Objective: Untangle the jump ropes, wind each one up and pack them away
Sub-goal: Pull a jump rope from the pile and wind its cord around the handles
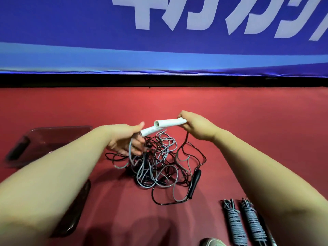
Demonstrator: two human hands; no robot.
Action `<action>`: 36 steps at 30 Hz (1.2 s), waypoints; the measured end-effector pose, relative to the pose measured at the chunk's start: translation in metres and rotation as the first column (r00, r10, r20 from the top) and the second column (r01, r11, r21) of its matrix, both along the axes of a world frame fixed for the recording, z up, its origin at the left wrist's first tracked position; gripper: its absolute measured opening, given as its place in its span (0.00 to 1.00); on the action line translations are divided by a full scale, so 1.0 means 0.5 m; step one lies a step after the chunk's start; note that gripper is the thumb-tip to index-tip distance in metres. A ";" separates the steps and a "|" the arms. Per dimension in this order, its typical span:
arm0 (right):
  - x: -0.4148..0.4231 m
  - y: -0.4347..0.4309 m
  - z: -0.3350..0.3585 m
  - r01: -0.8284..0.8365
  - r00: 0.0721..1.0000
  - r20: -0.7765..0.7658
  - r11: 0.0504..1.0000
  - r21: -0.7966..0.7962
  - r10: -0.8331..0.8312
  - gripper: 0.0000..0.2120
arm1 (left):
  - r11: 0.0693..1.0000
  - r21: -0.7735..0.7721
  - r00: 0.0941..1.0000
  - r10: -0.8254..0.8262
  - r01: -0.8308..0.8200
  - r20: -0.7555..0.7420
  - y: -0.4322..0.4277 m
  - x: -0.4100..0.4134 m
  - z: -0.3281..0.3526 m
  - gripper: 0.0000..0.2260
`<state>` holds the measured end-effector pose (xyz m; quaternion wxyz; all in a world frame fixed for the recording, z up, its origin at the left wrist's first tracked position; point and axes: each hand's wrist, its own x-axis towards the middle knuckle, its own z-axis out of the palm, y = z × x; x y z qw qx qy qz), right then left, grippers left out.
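A tangle of grey and black jump ropes (pixel 159 167) lies on the red floor in front of me. Just above it, my left hand (pixel 122 139) holds one white handle (pixel 149 132) between thumb and fingers, and a grey cord runs down from that handle across the fingers. My right hand (pixel 197 126) grips the far end of a second white handle (pixel 170 122), whose open end points left and overlaps the first. A black handle (pixel 196 181) lies at the tangle's right edge, its black cord looping round the front.
Two wound grey ropes (pixel 234 226) (pixel 253 222) lie side by side at the lower right. A dark clear container (pixel 58 132) sits at the left, with a flat lid (pixel 76 210) nearer me. A shoe tip (pixel 213 242) shows at the bottom. A blue banner (pixel 159 32) closes off the back.
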<state>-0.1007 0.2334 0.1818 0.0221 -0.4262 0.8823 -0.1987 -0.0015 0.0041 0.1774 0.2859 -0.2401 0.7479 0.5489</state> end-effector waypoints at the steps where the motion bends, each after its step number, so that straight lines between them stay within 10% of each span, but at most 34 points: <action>1: -0.001 0.004 0.007 0.005 0.998 -0.065 1.000 0.027 -0.003 0.08 | 0.976 -0.215 0.999 -0.038 0.037 0.001 -0.017 0.003 -0.005 0.29; 3: 0.002 0.004 0.022 -0.046 0.984 -0.169 0.995 0.093 0.061 0.09 | 0.863 -0.504 0.994 -0.088 0.045 -0.063 -0.038 0.006 -0.003 0.33; 7: 0.018 -0.037 0.037 -0.130 0.936 -0.298 0.971 0.201 0.187 0.10 | 0.959 -0.269 0.929 -0.181 0.093 -0.322 -0.007 0.016 0.050 0.27; 13: 0.035 -0.084 0.046 -0.038 0.948 -0.312 0.996 0.084 0.062 0.10 | 0.767 -0.574 0.833 -0.496 0.287 -0.245 0.079 0.011 0.040 0.19; 17: 0.036 -0.069 0.067 -0.004 0.953 0.299 0.989 -0.151 0.049 0.09 | 0.732 -0.666 0.786 -0.493 0.143 -0.374 0.085 0.003 0.039 0.08; 21: 0.020 -0.024 0.068 0.172 0.398 0.888 0.932 -0.318 0.229 0.18 | 0.690 -0.703 0.749 -0.556 0.174 -0.361 0.055 0.008 0.047 0.09; 26: 0.028 -0.036 0.048 0.197 0.428 0.902 0.968 -0.156 0.058 0.13 | 0.658 -0.704 0.738 -0.610 0.267 -0.290 0.051 0.009 0.036 0.12; 36: 0.048 -0.082 0.062 0.418 0.342 0.884 0.791 -0.447 0.319 0.14 | 0.806 -0.592 0.733 -0.416 0.023 -0.537 0.089 0.009 0.025 0.13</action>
